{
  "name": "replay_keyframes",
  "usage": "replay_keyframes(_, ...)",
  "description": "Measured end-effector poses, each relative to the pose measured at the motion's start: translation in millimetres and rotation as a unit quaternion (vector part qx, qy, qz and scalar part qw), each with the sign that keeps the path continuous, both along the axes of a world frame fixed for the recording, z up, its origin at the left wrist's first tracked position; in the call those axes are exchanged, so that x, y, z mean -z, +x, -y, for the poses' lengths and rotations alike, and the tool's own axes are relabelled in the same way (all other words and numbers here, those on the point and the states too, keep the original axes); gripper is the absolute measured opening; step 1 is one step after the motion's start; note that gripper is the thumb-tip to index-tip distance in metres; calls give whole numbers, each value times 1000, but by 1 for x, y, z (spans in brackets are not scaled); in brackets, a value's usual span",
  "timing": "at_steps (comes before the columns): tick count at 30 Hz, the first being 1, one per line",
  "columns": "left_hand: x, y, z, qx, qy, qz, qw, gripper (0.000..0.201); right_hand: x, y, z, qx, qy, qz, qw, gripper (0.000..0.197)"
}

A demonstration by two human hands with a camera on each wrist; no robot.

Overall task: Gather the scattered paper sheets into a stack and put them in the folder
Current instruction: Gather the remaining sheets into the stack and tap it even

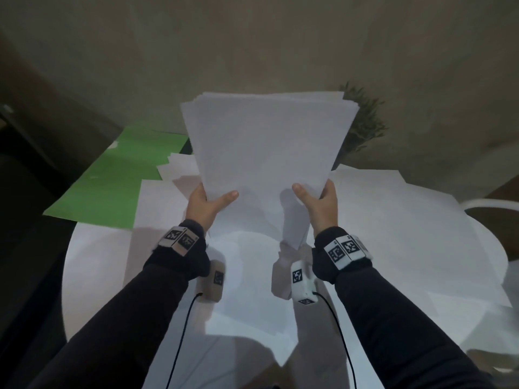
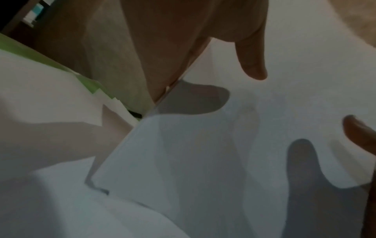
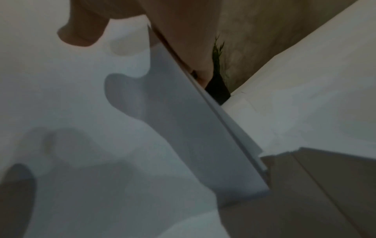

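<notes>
Round white bench (image 1: pixel 84 265) under dim light, beige wall behind. Loose paper sheets (image 1: pixel 393 220) still cover most of its top. Green folder (image 1: pixel 112 186) lies open at the bench's far left edge, partly under some sheets. Potted plant (image 1: pixel 362 122) at the far right edge, mostly hidden.

Paper stack (image 1: pixel 264 153) is held up off the bench, tilted away from the person, top edges uneven and fanned.

Left hand (image 1: pixel 205 203): grips the stack's lower left edge, thumb pressed on the near face, fingers behind. Left wrist view confirms the thumb (image 2: pixel 254 64) on the sheet.

Right hand (image 1: pixel 320 203): grips the lower right edge the same way, thumb (image 3: pixel 81 33) on the near face.

Both forearms in dark sleeves reach forward, roughly parallel, wrists raised.
</notes>
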State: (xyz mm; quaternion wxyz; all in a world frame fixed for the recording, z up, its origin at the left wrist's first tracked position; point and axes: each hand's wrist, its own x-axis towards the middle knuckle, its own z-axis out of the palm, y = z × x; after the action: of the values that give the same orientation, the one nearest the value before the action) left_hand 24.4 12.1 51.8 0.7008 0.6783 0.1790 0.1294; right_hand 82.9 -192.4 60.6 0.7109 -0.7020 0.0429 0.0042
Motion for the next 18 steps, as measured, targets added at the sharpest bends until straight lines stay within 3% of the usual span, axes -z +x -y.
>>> replay_keyframes(2, -9, 3, -4, 8, 0, 14, 1000, 77, -16, 3, 2, 0, 1, 40, 999, 57)
replay_keyframes(6, -27, 17, -4, 14, 27, 46, 998, 39, -60, 6, -9, 21, 40, 109, 993, 62)
replay_keyframes(8, -26, 22, -4, 1, 62, 57, 996, 34, -76, 5, -16, 45, 93, 117, 988, 60)
replay_keyframes(12, -24, 21, -2, -8, 29, 48, 998, 18, -100, 2, -21, 58, 145, 94, 983, 19)
replay_keyframes(14, -27, 22, -5, 2, 35, 43, 998, 19, -110, 2, -23, 74, 141, 84, 984, 11)
replay_keyframes(18, -29, 25, -9, 28, 32, 36, 998, 21, -127, 8, -26, 124, 118, 76, 982, 50)
